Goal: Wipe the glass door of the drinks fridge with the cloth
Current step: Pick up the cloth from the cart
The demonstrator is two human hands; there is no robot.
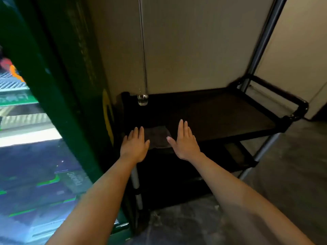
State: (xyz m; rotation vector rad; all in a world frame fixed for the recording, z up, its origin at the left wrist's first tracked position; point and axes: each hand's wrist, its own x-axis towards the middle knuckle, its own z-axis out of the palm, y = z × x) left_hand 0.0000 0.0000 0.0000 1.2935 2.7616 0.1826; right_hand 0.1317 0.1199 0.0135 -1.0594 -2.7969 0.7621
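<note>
A dark grey cloth [157, 137] lies flat near the front left corner of a black cart's top shelf [221, 119]. My left hand [135, 145] hovers just left of the cloth, fingers straight and slightly spread, holding nothing. My right hand [184, 141] is stretched out flat just right of the cloth, also holding nothing. The drinks fridge stands at the left, with a green frame [70, 96] and a glass door [31, 170] showing lit shelves behind it.
A clear glass vessel [143, 99] stands at the back left of the cart top. The cart has a lower shelf [235, 154], metal legs and a black handle bar [299, 105] at the right. Beige wall panels rise behind; grey floor lies to the right.
</note>
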